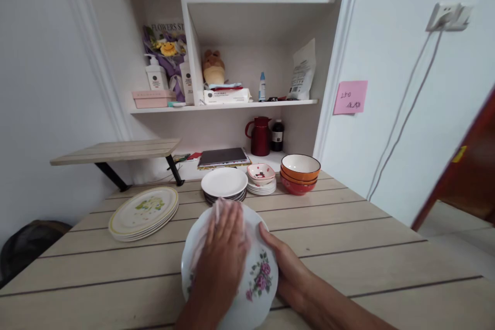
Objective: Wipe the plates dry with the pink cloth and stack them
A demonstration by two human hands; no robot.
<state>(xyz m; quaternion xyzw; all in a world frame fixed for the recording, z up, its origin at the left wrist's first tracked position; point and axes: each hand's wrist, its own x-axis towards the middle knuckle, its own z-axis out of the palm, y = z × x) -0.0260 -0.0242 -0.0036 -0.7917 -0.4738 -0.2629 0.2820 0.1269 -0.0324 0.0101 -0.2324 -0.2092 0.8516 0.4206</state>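
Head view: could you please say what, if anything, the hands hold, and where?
The right hand holds the flowered plate by its right edge; the left hand presses a cloth on it, grip unclear.

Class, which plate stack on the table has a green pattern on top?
The leftmost stack: neither the white-topped stack nor the small plates show one.

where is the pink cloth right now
In the head view, the pink cloth is under the left hand, against the upper left part of the flowered plate, whose right edge the right hand holds.
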